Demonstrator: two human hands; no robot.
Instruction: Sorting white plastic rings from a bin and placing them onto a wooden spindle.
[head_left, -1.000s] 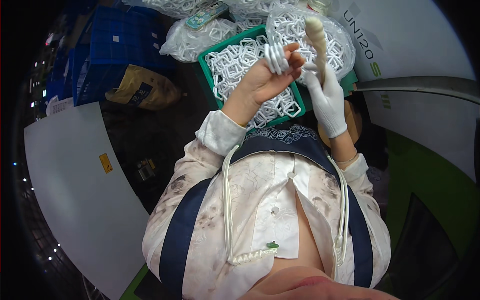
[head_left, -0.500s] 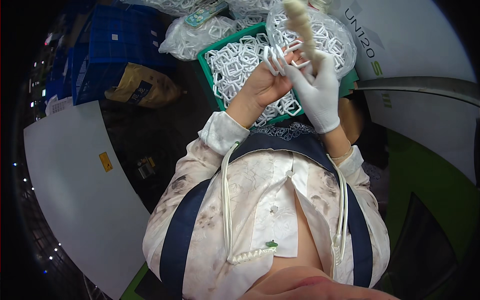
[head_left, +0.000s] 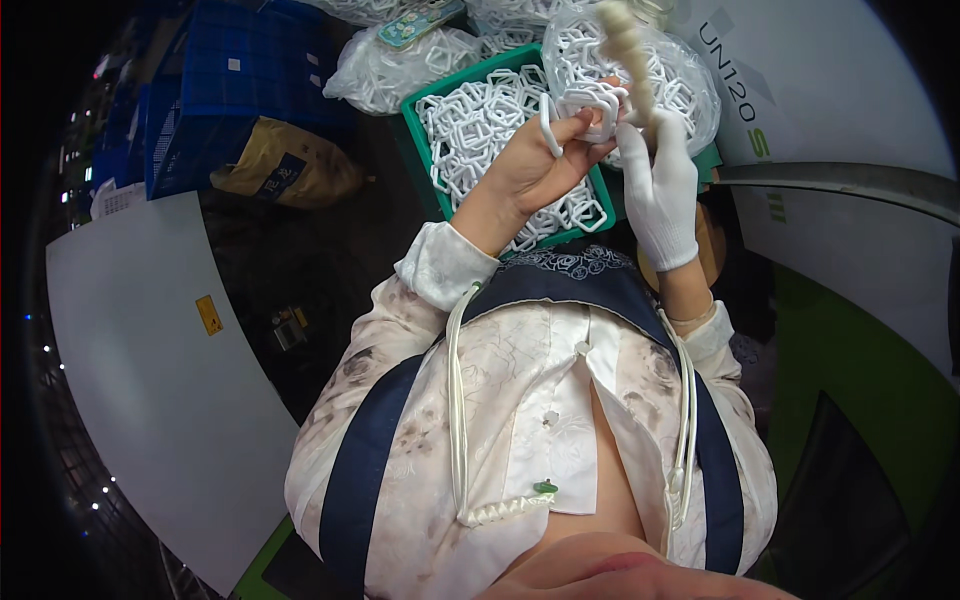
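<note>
My bare left hand (head_left: 528,170) is closed on several white plastic links (head_left: 597,105), angular rings fanned out between its thumb and fingers. One link stands apart from the others near the thumb. My right hand (head_left: 664,195), in a white knit glove, is closed around the lower end of a cream, wrapped-looking rod (head_left: 628,50) that points up and away; its lower tip is hidden. The gloved fingertips are just right of the held links. Below both hands sits a green crate (head_left: 607,213) filled with white links (head_left: 465,130).
Clear bags of white links (head_left: 400,72) lie beyond the crate, one with a patterned phone-like case (head_left: 420,24) on top. Blue crates (head_left: 235,65) and a brown paper sack (head_left: 285,165) stand left. A pale machine panel (head_left: 820,90) with a rail (head_left: 850,180) is at right.
My right hand and the rod have moved slightly right, away from my left hand. The links in my left hand have shifted, with one now separated from the rest.
</note>
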